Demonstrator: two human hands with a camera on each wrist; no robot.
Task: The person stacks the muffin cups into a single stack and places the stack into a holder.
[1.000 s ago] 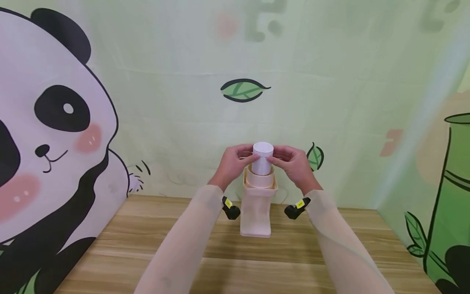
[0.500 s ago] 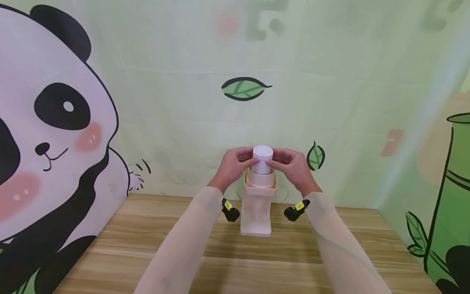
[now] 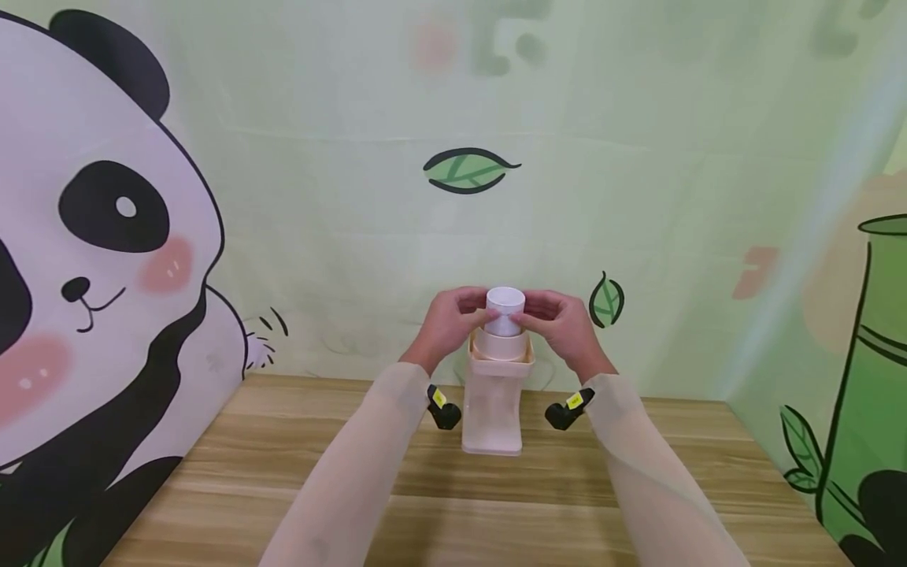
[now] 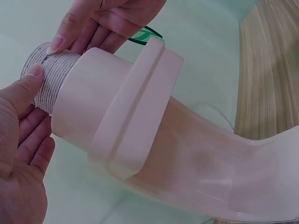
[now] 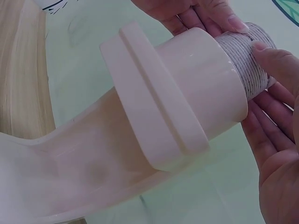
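Observation:
A stack of white cups [image 3: 505,309], hollow at the top and closely ringed along its side in both wrist views, stands part way inside the round collar [image 3: 500,346] of a pale pink dispenser-like stand [image 3: 492,425]. Its lower part is hidden in the collar. My left hand [image 3: 448,321] holds the stack from the left, thumb on the near side and fingers behind. From the right, my right hand [image 3: 560,319] holds it the same way. The two thumbs [image 4: 32,77] lie close together on the rings.
The stand rests on a wood-grain table [image 3: 319,472] near its back edge. Behind it hangs a pale green backdrop [image 3: 340,197] with a panda and leaves printed on it. Black wrist cameras [image 3: 445,409] jut from both cuffs beside the stand.
The stack of cups has sunk a little further into the collar, and both hands have lowered slightly with it. The stand has stayed in place.

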